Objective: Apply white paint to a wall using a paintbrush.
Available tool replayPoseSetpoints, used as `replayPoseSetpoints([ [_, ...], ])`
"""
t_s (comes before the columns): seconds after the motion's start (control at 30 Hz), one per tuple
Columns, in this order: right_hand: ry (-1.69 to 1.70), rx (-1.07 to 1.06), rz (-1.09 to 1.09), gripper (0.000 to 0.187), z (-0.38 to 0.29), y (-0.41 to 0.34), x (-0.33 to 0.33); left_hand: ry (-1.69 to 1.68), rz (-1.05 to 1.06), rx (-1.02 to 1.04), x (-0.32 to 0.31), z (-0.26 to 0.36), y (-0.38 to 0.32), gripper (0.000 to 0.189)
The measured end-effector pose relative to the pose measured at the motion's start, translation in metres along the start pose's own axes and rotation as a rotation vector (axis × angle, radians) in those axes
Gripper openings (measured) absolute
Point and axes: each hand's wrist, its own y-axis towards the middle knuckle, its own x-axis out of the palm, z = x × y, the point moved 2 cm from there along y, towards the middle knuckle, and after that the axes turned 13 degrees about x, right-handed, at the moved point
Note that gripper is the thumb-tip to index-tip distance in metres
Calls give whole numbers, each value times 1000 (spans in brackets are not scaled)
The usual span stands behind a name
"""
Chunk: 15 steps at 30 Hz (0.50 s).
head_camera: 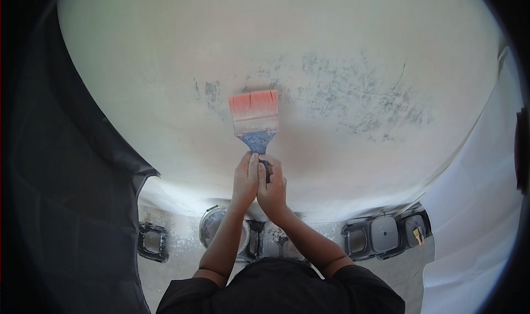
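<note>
Both my hands hold a wide flat paintbrush [256, 123] by its blue, paint-spattered handle. My left hand [245, 177] grips it from the left, and my right hand [273, 181] closes around the handle's lower end. The brush points up, its reddish-pink bristles at or close to a pale plastered wall [165, 90]; whether they touch cannot be told. Above and to the right of the bristles spreads a rough patch of grey marks [360, 94] with thin cracks. A smaller grey patch [212, 91] lies left of the bristles.
A bucket [211, 227] stands on the floor below, partly behind my left forearm. Dark stools [384, 233] stand lower right, one bearing a small brush [418, 236]; another stool [153, 241] is lower left. Dark sheeting [91, 189] hangs left, white sheeting [468, 214] right.
</note>
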Motion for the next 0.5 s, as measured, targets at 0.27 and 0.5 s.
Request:
replayPoseSetpoints([
  [0.27, 136, -235, -49, 21, -89, 83, 63, 198, -5, 287, -67, 50, 121, 34],
  [0.5, 26, -131, 27, 23, -63, 49, 89, 201, -115, 107, -90, 16, 90, 36],
])
